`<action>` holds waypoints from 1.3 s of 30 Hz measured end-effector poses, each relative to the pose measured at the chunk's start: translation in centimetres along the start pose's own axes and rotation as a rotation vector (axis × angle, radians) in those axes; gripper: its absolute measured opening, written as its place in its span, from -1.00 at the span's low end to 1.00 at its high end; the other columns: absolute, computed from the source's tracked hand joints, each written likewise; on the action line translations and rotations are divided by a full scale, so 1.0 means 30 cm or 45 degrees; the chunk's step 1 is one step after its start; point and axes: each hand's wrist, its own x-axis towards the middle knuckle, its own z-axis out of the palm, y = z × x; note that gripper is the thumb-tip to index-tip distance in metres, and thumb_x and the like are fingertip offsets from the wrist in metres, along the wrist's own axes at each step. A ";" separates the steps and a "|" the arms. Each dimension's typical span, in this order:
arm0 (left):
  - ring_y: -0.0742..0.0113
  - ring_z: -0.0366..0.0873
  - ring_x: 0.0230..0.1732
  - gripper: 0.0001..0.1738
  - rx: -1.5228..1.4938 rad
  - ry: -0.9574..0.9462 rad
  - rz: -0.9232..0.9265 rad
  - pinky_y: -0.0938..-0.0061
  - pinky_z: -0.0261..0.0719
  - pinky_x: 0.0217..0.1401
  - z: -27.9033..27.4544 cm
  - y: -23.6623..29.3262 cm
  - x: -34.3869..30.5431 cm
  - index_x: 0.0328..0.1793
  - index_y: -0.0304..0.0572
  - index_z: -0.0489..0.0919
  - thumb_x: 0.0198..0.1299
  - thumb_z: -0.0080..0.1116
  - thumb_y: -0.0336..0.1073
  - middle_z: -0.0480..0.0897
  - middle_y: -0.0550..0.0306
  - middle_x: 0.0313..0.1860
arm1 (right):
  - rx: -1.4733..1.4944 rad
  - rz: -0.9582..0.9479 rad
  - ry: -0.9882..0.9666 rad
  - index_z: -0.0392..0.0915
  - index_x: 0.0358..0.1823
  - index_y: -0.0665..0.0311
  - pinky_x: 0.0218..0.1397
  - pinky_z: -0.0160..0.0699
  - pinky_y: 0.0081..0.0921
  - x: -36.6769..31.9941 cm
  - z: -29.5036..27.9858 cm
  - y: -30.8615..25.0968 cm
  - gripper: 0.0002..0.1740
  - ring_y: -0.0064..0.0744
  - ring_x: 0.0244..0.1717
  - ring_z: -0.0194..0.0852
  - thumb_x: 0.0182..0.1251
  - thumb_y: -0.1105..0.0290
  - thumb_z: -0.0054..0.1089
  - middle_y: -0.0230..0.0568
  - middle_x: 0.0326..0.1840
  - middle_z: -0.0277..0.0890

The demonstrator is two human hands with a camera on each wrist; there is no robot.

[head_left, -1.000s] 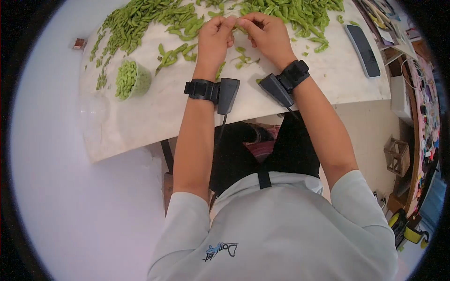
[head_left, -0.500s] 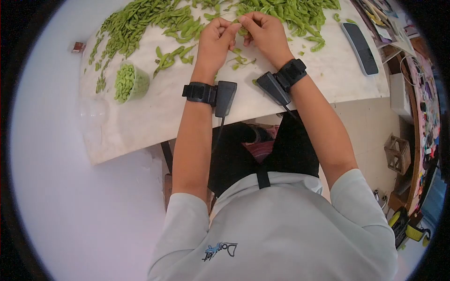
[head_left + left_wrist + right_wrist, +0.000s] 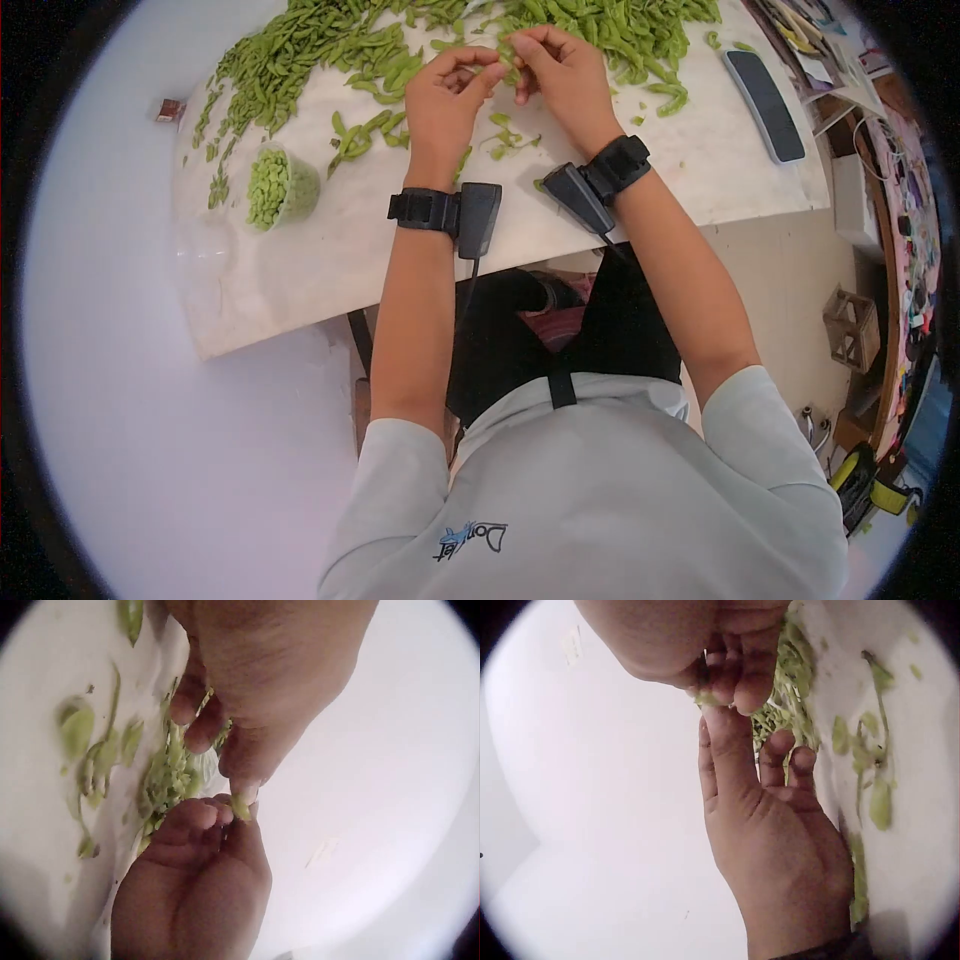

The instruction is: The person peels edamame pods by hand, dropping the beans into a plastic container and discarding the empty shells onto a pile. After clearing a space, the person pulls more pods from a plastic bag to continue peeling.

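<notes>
A small green pod (image 3: 508,70) lies between the fingertips of both hands, above the table's far part. My left hand (image 3: 442,112) pinches one side of it with thumb and fingers, and my right hand (image 3: 572,88) pinches the other. In the left wrist view, the pod piece (image 3: 241,808) is between the left hand (image 3: 274,667) above and the right hand (image 3: 199,892) below. The right wrist view has the right hand (image 3: 671,637) at top, the left hand (image 3: 776,840) below, and the pod (image 3: 706,698) partly hidden by fingers.
Heaps of green pods (image 3: 265,85) spread along the far side of the white table (image 3: 320,265). A clear cup of shelled beans (image 3: 268,188) stands at the left, a phone (image 3: 764,106) lies at the right. Loose scraps (image 3: 508,136) lie between the forearms.
The left hand has shifted slightly left and nearer the body, its thumb tip now a little lower than the right one. More of the green pod shows between the hands.
</notes>
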 end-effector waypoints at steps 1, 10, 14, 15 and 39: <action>0.60 0.49 -0.45 -0.81 0.016 -0.013 -0.003 0.71 0.43 -0.40 -0.001 -0.002 -0.001 -0.14 -0.26 0.59 0.12 0.28 -0.44 0.62 0.27 -0.40 | 0.005 0.002 0.003 0.52 -0.29 0.42 -0.60 0.48 -0.59 -0.001 0.000 0.002 -0.78 -0.60 -0.66 0.40 0.33 0.36 0.11 -0.34 -0.59 0.44; 0.59 0.47 -0.46 -0.81 0.131 -0.126 -0.021 0.68 0.40 -0.44 -0.002 -0.023 0.008 -0.11 -0.27 0.52 0.16 0.22 -0.42 0.58 0.26 -0.40 | -0.020 -0.009 0.000 0.52 -0.30 0.43 -0.60 0.47 -0.60 0.004 -0.004 0.000 -0.78 -0.61 -0.65 0.40 0.33 0.36 0.12 -0.33 -0.60 0.44; 0.58 0.47 -0.44 -0.83 0.050 -0.118 0.006 0.66 0.40 -0.44 -0.004 -0.038 0.002 -0.09 -0.24 0.51 0.20 0.16 -0.43 0.58 0.21 -0.34 | -0.004 0.012 0.002 0.53 -0.29 0.42 -0.61 0.47 -0.60 0.000 0.000 0.007 -0.79 -0.61 -0.66 0.40 0.33 0.36 0.12 -0.33 -0.60 0.45; 0.57 0.47 -0.44 -0.83 0.016 -0.115 0.024 0.66 0.41 -0.43 -0.002 -0.035 0.005 -0.08 -0.24 0.51 0.20 0.14 -0.43 0.58 0.21 -0.33 | -0.010 0.016 0.010 0.53 -0.28 0.41 -0.61 0.47 -0.60 0.003 0.000 0.004 -0.79 -0.61 -0.65 0.40 0.33 0.36 0.12 -0.33 -0.60 0.45; 0.52 0.47 -0.48 -0.78 -0.079 0.133 -0.127 0.64 0.46 -0.41 0.000 0.002 0.022 -0.06 -0.38 0.51 0.26 0.14 -0.37 0.65 0.06 -0.25 | 0.097 -0.164 0.458 0.30 0.12 0.36 -0.59 0.40 -0.63 0.018 -0.011 -0.005 -0.61 -0.62 -0.55 0.38 0.30 0.43 0.10 -0.34 -0.47 0.40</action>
